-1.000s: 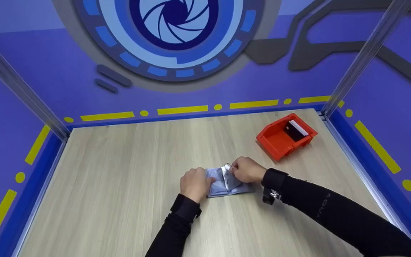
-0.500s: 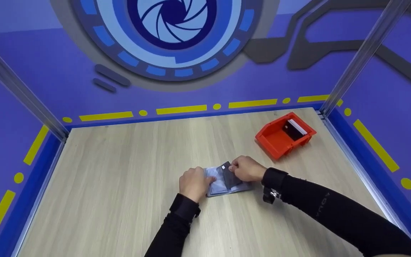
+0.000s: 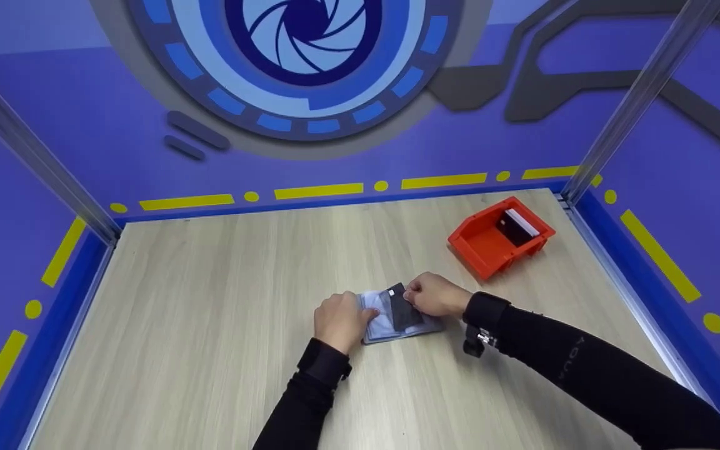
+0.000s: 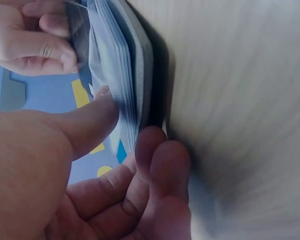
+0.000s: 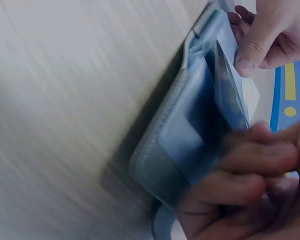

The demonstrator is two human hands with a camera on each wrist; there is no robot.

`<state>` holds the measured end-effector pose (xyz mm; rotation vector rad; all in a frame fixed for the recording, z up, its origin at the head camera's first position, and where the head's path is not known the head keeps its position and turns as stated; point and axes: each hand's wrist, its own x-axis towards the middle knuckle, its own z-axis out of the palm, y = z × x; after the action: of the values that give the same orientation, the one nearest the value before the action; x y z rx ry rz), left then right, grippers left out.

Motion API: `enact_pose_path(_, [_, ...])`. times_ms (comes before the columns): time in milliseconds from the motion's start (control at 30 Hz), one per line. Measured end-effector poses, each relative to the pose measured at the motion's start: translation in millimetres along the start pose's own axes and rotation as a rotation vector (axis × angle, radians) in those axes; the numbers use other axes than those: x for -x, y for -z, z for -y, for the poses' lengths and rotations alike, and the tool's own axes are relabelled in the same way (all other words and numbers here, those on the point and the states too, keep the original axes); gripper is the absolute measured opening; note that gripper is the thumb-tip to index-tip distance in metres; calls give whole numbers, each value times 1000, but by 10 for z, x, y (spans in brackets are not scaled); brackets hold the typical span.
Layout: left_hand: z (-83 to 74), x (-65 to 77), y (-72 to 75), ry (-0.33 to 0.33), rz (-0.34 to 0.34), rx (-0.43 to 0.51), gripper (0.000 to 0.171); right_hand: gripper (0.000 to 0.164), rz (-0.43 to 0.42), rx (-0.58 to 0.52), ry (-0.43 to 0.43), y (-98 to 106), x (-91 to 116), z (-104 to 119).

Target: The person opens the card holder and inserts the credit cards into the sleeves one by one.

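A grey-blue card holder (image 3: 391,339) lies spread on the table, with a stack of clear sleeves (image 4: 112,55) inside its stitched cover (image 5: 165,162). My left hand (image 3: 340,322) grips its left side, thumb on top of the sleeves and fingertips at the cover's edge. Over the right half, a dark card (image 3: 405,312) with a small pale square near its corner stands raised at a slant. My right hand (image 3: 436,295) pinches its upper right edge between thumb and curled fingers. In the right wrist view those fingers hide the pinched edge.
A red plastic bin (image 3: 482,247) stands at the back right of the wooden table (image 3: 222,300), holding a black item (image 3: 512,232) and a white item (image 3: 525,223). Blue printed walls and metal posts (image 3: 641,94) border the table.
The raised dark card looked silvery with glare a second ago; now its dark face and pale square show. My right hand has barely shifted, and my left hand keeps its place.
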<state>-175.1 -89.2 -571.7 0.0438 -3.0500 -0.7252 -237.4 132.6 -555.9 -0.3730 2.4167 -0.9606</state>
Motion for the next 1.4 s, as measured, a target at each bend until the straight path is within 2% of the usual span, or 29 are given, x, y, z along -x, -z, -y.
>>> enact_pose_path(167, [-2,-3,0,4,11,10,42,23,-91,99,7,-27,-25,0])
enact_pose_path(500, [-8,0,-8,16,15,2,40,23,-98,139,75,-27,-56,-45])
enact_pose_path(700, [-12,6,-11,12,1,3,40,26,-96,94,58,-57,-45,-40])
enact_pose_path(867, [-15,12,-14,1,-13,-6,43,34,-52,51,58,-76,-29,-23])
enact_pose_path(1067, [-21,-2,-22,14,7,1,44,34,-10,-34,-33,-101,-21,50])
enact_pose_path(1200, [-19,-7,-18,15,4,-6,46,35,-31,11,-72,-126,-24,122])
enact_pose_path(1300, [-14,-3,-18,10,1,-6,46,37,-55,96,-95,-147,-29,181])
enact_pose_path(1400, [-9,3,-19,4,-3,3,47,40,-58,198,-79,-173,-46,222])
